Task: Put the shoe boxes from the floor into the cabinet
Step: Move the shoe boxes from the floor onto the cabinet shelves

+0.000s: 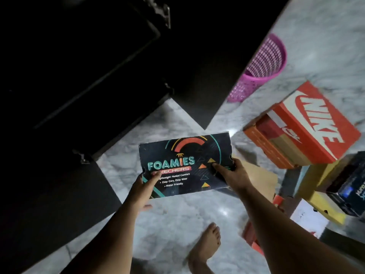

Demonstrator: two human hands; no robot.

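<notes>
Two-handed grip, my left hand [145, 186] and right hand [230, 173] pinching the ends of the Foamies box [183, 165], held level above the floor [177, 214], facing the dark cabinet [83, 72] for shelving

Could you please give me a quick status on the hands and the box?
Left hand and right hand grip the Foamies box by its ends, above the floor. Cabinet dark ahead. Nike box stacked right, not obstructing.
</notes>
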